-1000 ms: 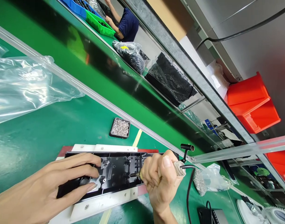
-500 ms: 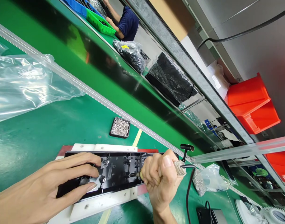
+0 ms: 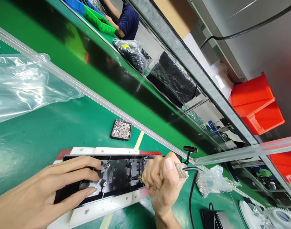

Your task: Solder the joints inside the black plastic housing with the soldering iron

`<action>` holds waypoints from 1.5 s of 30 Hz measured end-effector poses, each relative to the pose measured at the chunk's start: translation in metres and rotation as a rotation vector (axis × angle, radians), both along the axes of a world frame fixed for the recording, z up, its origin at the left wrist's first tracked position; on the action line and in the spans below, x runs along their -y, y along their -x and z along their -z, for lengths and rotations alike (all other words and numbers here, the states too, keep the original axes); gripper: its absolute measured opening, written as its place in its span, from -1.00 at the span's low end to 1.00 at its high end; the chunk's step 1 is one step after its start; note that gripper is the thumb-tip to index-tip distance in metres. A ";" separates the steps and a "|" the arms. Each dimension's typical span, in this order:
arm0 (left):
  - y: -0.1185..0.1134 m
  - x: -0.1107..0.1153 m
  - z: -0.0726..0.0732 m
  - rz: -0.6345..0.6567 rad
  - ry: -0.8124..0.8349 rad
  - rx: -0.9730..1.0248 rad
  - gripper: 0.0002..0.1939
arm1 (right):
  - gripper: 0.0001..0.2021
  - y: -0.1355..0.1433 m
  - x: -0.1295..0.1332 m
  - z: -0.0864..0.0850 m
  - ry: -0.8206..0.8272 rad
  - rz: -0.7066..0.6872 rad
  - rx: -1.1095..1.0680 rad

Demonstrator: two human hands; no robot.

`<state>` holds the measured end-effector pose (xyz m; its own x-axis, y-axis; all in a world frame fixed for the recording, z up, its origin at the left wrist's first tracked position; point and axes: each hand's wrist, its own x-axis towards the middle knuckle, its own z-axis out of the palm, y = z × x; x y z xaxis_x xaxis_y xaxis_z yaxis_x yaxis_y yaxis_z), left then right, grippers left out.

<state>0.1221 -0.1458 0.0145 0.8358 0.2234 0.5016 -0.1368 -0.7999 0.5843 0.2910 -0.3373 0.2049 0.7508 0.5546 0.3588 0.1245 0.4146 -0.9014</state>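
We record: black plastic housing (image 3: pixel 119 176) under our left hand (image 3: pixel 55 184); corded tool (image 3: pixel 182 171) gripped in our right hand (image 3: pixel 161 183); square black tray (image 3: pixel 120 138) of metal parts (image 3: pixel 121 129).

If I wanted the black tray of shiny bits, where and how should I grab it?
Probably pinch opposite walls of the black tray, reaching down from the left, because the rail runs close behind. It's open and full of small metal pieces: keep it level.
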 end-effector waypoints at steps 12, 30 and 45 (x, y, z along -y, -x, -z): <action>0.003 0.002 0.001 -0.020 0.108 -0.093 -0.75 | -0.39 0.001 0.003 0.004 0.025 0.017 0.016; -0.002 0.004 -0.009 -0.007 0.122 -0.017 -0.78 | -0.36 0.001 0.001 0.001 0.017 0.011 -0.008; 0.002 0.005 -0.004 -0.051 0.177 -0.104 -0.72 | -0.37 0.002 0.003 0.005 0.027 0.027 -0.003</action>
